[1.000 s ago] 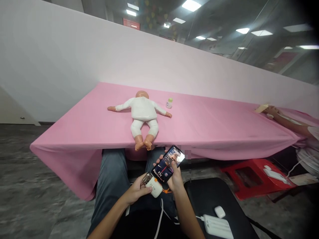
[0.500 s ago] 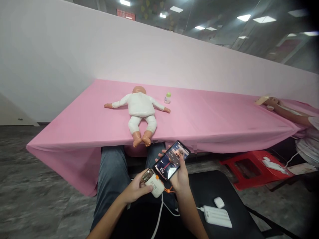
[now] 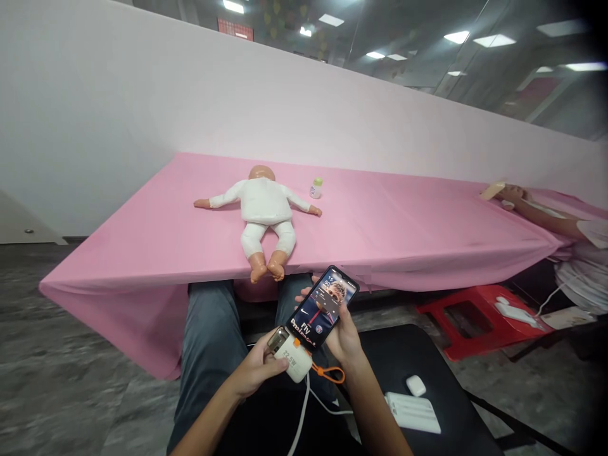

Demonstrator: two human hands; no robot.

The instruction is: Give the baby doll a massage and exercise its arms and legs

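Head view showed my right hand (image 3: 346, 334) wrapped around the phone (image 3: 323, 307) over my lap, below the tabletop (image 3: 403, 234) edge, and my left hand (image 3: 256, 370) clasping the small white power bank (image 3: 292, 361) plugged into its lower end. I judged both stiff, light and smooth (the glass slippery, breakable), best held by their 2 long edges.

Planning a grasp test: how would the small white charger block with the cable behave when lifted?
The charger block looks rigid and compact, pinched easily in the left hand, so it is probably light. Its smooth rounded shell may be slippery. The white cable hangs limp below it and would likely trail and tug, as would the phone if that is plugged in.
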